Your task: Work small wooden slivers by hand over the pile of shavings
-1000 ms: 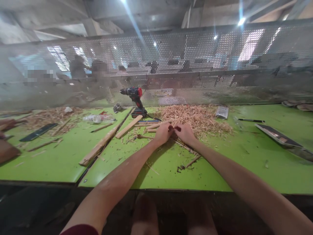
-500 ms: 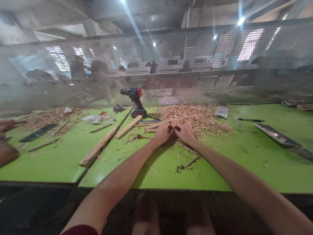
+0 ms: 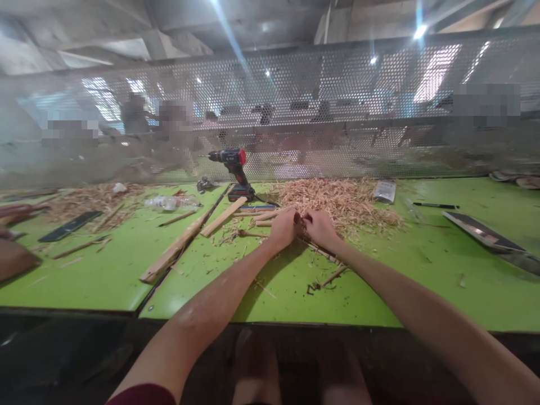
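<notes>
The left hand (image 3: 284, 229) and right hand (image 3: 320, 229) are close together with fingers curled; I can't tell what they pinch. Sticks (image 3: 324, 252) lie just under them. A little bit could slip and get lost in the shavings (image 3: 341, 201) right behind.
</notes>
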Tool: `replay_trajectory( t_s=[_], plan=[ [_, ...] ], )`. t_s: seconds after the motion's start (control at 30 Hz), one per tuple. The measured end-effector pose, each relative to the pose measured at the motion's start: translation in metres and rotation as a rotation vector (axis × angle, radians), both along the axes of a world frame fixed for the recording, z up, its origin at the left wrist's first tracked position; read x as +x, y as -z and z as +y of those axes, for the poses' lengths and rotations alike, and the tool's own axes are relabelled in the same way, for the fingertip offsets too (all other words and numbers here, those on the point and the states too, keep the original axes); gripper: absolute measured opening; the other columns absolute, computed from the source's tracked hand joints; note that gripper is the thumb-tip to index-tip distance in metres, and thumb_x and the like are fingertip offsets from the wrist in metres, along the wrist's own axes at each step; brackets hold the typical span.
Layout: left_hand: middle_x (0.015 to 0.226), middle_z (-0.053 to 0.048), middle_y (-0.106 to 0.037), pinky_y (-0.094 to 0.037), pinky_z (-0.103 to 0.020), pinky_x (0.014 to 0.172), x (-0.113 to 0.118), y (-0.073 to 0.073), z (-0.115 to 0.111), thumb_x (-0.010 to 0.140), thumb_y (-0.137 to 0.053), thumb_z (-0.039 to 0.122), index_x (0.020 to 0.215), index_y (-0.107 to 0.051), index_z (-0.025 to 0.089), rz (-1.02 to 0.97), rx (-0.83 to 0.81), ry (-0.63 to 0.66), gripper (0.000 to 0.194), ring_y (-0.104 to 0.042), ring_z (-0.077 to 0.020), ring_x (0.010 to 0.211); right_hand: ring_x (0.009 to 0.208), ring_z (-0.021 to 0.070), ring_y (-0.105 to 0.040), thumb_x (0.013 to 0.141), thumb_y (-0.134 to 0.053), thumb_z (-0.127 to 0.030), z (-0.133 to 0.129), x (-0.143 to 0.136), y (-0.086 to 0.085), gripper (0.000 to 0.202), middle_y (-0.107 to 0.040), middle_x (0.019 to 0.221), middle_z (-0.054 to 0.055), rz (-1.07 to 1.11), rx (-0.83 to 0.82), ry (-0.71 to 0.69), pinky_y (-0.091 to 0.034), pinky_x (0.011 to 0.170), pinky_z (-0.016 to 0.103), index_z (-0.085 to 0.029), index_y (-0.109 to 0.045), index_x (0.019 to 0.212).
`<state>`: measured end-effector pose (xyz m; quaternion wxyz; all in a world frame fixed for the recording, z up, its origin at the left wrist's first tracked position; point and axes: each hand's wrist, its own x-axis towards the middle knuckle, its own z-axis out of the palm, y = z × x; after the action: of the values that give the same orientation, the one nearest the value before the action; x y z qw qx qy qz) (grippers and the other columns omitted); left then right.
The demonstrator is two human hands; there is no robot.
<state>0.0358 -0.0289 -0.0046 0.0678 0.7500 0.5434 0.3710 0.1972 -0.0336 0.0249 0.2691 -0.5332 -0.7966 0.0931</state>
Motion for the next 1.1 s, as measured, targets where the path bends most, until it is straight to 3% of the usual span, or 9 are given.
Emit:
replay_trajectory(
  t_s=[0.37,0.77,0.93,1.1],
  plan=[
    [0.095,-0.014,-0.076,-0.057,-0.044,0.088,0.009,-0.003,-0.002,0.094,-0.07,0.009,0.081,-0.061,0.024,-0.123,-0.001,-0.056,0.021,-0.072,-0.0312,0.095,0.086,0.0225,-0.065,0.106,-0.053,-0.005,-0.003,-0.001,-0.001,0.027,-0.077,0.092,0.01,0.051,0.02,-0.045,-0.043,0.077,0.031,-0.019,-0.067,0.089],
    [0.103,-0.014,-0.076,-0.055,-0.043,0.094,0.023,-0.005,-0.011,0.098,-0.07,0.013,0.084,-0.058,0.025,-0.187,-0.004,-0.138,0.022,-0.072,-0.0328,0.104,0.083,0.0247,-0.061,0.103,-0.051,-0.005,-0.002,-0.003,-0.006,0.023,-0.074,0.094,0.012,-0.126,0.15,-0.057,-0.038,0.076,0.033,-0.015,-0.07,0.099],
    [0.096,-0.011,-0.072,-0.053,-0.041,0.094,0.003,-0.011,0.003,0.1,-0.064,0.011,0.081,-0.054,0.024,-0.216,-0.039,-0.293,0.026,-0.07,-0.0288,0.099,0.081,0.0237,-0.059,0.098,-0.05,0.0,-0.001,0.002,-0.007,0.025,-0.073,0.092,0.012,-0.1,0.192,-0.054,-0.038,0.077,0.032,-0.016,-0.068,0.095],
    [0.093,-0.006,-0.069,-0.053,-0.038,0.092,-0.02,-0.014,0.016,0.1,-0.061,0.009,0.085,-0.056,0.024,-0.26,0.022,-0.298,0.021,-0.067,-0.0241,0.093,0.09,0.0253,-0.066,0.107,-0.054,-0.012,0.012,0.025,-0.016,0.021,-0.078,0.101,0.016,0.041,0.237,0.132,-0.044,0.084,0.033,-0.016,-0.071,0.095]
  ],
)
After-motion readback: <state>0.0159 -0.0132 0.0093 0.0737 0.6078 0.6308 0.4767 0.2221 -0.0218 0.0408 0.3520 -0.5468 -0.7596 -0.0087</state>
